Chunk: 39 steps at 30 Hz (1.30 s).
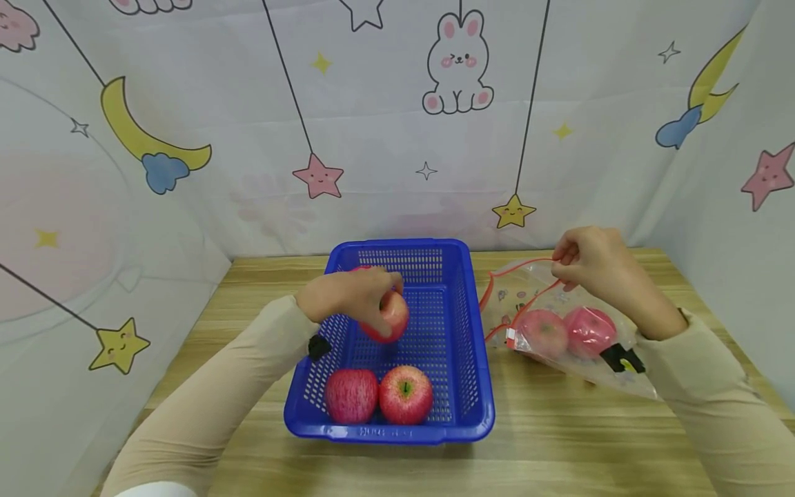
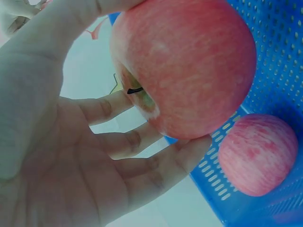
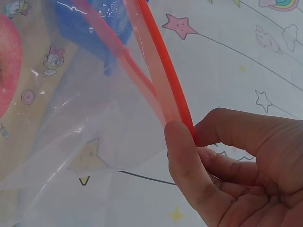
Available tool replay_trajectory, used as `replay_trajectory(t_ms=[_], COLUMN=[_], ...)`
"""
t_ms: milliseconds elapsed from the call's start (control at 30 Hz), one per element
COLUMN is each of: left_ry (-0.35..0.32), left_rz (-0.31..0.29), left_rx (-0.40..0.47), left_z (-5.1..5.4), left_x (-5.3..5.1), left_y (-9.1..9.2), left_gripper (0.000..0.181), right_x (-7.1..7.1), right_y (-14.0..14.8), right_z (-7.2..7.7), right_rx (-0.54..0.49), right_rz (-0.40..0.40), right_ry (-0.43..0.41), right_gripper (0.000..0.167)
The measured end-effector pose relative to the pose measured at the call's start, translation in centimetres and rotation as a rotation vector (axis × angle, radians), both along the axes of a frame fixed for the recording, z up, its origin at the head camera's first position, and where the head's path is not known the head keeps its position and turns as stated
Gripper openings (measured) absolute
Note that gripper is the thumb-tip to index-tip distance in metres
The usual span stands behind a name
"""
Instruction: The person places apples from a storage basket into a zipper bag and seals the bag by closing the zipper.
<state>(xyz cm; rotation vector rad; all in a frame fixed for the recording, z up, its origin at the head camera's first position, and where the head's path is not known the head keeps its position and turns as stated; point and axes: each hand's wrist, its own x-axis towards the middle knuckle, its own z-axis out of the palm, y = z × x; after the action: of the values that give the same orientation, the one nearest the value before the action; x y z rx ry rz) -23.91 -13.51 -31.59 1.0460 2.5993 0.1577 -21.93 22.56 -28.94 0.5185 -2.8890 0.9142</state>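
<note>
My left hand (image 1: 354, 297) grips a red apple (image 1: 393, 319) over the blue basket (image 1: 481, 421); the left wrist view shows fingers and thumb around the apple (image 2: 189, 66), its stem facing the palm. Two apples lie at the basket's near end, one deep red (image 1: 351, 396), one lighter (image 1: 406, 395). Another apple behind my left hand is mostly hidden. With thumb and forefinger my right hand (image 1: 593, 261) pinches the red zip edge (image 3: 170, 80) of a clear printed bag (image 1: 621, 379), its mouth gaping toward the basket. Inside the bag are two apples, one paler (image 1: 542, 334), one pinker (image 1: 590, 331).
Basket and bag rest side by side on a wood-grain table (image 1: 559, 449), the bag to the right. Behind the table hangs a white cloth (image 1: 385, 124) printed with stars, moons and a rabbit. The same cloth closes off both sides.
</note>
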Motion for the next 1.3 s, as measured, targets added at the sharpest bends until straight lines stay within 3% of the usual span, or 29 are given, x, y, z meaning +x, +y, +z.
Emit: replay_trajectory(t_ms=[267, 800, 1300], left_ry=[0.009, 0.035, 0.079], left_rz=[0.02, -0.007, -0.012], left_rx=[0.011, 0.089, 0.086], left_z=[0.7, 1.5, 2.8], left_x=[-0.2, -0.5, -0.8], left_y=[0.4, 0.9, 3.3], left_gripper=[0.058, 0.059, 0.061], right_x=[-0.4, -0.6, -1.1], right_y=[0.0, 0.0, 0.1], right_z=[0.0, 0.2, -0.2], right_rx=[0.0, -0.015, -0.008], right_rz=[0.009, 0.013, 0.017], right_ry=[0.004, 0.002, 0.001], right_gripper=[0.006, 0.005, 0.008])
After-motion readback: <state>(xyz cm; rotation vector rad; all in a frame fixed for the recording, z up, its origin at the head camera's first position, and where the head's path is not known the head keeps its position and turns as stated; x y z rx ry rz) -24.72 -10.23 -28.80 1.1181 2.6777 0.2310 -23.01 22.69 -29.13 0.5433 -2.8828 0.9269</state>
